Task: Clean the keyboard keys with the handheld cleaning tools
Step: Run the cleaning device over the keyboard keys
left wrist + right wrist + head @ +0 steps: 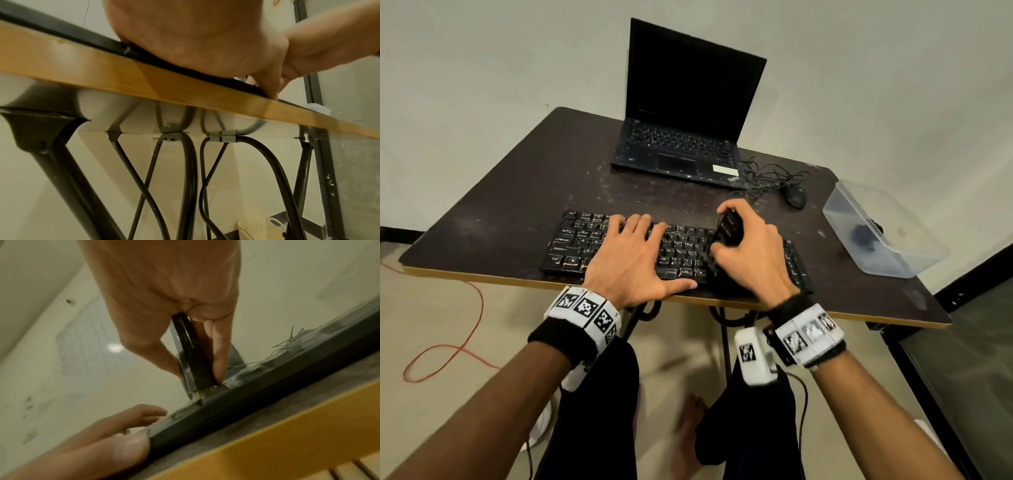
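Note:
A black keyboard (pixel 571 246) lies along the front edge of the dark table (pixel 510 192). My left hand (pixel 635 255) rests flat on its middle keys with fingers spread, thumb at the near edge. My right hand (pixel 748 246) grips a small black brush (pixel 728 228) upright over the keyboard's right part. In the right wrist view the brush (pixel 192 356) is pinched between thumb and fingers, its pale bristles (pixel 200 392) touching the keyboard (pixel 236 399). The left wrist view shows my palm (pixel 195 40) pressing on the keyboard's near edge.
An open black laptop (pixel 688 113) stands at the back of the table. A black mouse (pixel 796 196) with tangled cable lies right of it. A clear plastic tub (pixel 883 229) sits at the right edge. An orange cable (pixel 448 346) trails on the floor.

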A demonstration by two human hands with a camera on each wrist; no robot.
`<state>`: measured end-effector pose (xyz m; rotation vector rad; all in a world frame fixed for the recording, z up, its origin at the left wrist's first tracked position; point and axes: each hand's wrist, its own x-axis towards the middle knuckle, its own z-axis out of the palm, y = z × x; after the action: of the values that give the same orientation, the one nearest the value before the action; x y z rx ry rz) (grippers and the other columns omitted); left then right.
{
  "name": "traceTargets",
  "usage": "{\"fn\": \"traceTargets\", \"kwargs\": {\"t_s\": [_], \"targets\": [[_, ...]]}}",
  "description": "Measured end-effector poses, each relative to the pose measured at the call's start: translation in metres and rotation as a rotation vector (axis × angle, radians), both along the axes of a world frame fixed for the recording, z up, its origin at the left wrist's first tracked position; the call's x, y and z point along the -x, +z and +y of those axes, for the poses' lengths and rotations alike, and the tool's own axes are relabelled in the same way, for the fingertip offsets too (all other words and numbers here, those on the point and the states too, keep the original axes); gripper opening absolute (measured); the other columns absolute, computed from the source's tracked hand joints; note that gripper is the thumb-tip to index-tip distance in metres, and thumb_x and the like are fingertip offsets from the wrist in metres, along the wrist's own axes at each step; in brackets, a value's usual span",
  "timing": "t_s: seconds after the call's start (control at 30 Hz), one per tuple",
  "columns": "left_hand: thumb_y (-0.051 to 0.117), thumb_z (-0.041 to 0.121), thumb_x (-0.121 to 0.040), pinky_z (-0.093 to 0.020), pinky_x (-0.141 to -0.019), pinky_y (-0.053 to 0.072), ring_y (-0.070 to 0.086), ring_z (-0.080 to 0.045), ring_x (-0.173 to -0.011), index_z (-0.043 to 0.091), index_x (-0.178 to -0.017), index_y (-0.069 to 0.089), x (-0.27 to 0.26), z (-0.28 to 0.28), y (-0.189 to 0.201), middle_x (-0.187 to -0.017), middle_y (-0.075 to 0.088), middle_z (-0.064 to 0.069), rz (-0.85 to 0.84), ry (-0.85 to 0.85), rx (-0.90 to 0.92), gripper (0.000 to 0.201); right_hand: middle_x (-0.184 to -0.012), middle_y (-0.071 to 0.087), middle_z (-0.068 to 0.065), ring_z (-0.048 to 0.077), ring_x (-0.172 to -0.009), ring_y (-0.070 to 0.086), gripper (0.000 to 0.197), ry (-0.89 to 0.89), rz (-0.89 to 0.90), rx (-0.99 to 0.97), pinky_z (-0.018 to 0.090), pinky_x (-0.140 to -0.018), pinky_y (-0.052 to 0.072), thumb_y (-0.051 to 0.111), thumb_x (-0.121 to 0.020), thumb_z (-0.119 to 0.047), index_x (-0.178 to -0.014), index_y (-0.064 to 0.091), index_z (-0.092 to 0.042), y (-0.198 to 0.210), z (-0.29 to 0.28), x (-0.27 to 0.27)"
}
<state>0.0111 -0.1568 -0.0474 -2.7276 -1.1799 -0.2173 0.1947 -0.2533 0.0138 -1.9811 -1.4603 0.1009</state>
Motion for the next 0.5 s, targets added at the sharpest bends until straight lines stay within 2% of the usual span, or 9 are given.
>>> {"fn": "traceTargets", "kwargs": {"t_s": [0.07,0.2,0.3,0.37,0.43,0.5], "targets": [[-0.004,0.107,-0.068,-0.054,-0.118,0.029,0.048,-0.033,-0.137,0.01,-0.151,0.049,0.001,0.002,0.001,-0.149,0.054,-0.016,-0.007,0.002,0.0,0.138,-0.083,0.07,-0.006,0.02,-0.077,0.065,0.046,-0.047,0.022,-0.037,0.032,-0.072,0.051,0.074,-0.078,-0.021,-0.116,0.054,-0.039,0.002,0.003,-0.005],[-0.006,0.107,-0.068,-0.053,-0.117,0.029,0.049,-0.033,-0.135,0.01,-0.15,0.049,0.0,0.0,0.001,-0.147,0.055,-0.016,0.007,0.004,-0.003,0.138,-0.077,0.069,-0.008,0.011,-0.069,0.064,0.045,0.111,-0.055,0.039,0.029,-0.063,0.048,0.076,-0.075,-0.021,-0.11,0.053,-0.038,0.003,-0.013,0.002],[-0.006,0.107,-0.068,-0.054,-0.119,0.028,0.047,-0.033,-0.138,0.01,-0.153,0.047,0.001,-0.001,0.002,-0.15,0.053,-0.016,0.019,0.001,-0.007,0.139,-0.081,0.07,-0.007,0.016,-0.073,0.066,0.044,0.007,-0.004,0.012,0.032,-0.068,0.053,0.075,-0.076,-0.021,-0.11,0.053,-0.039,0.006,-0.003,-0.009],[-0.006,0.107,-0.068,-0.053,-0.12,0.027,0.046,-0.033,-0.14,0.01,-0.154,0.045,0.001,0.002,0.003,-0.152,0.052,-0.016,0.026,0.013,-0.018,0.139,-0.081,0.069,-0.008,0.014,-0.073,0.066,0.044,0.009,0.015,-0.004,0.029,-0.066,0.05,0.076,-0.076,-0.02,-0.109,0.053,-0.038,0.007,-0.004,-0.011],[-0.006,0.106,-0.068,-0.054,-0.119,0.027,0.046,-0.033,-0.14,0.01,-0.154,0.045,0.001,0.001,0.002,-0.152,0.052,-0.016,0.031,0.014,-0.011,0.139,-0.079,0.069,-0.008,0.006,-0.069,0.063,0.043,0.093,-0.005,0.036,0.019,-0.059,0.044,0.077,-0.075,-0.018,-0.107,0.054,-0.036,0.005,-0.014,-0.005],[-0.008,0.106,-0.067,-0.054,-0.12,0.027,0.046,-0.033,-0.141,0.01,-0.155,0.044,-0.001,0.0,0.002,-0.153,0.051,-0.016,0.031,0.003,-0.017,0.14,-0.077,0.069,-0.009,0.004,-0.066,0.062,0.042,0.098,-0.018,0.031,0.017,-0.057,0.041,0.077,-0.075,-0.017,-0.107,0.054,-0.034,0.004,-0.018,-0.004]]}}
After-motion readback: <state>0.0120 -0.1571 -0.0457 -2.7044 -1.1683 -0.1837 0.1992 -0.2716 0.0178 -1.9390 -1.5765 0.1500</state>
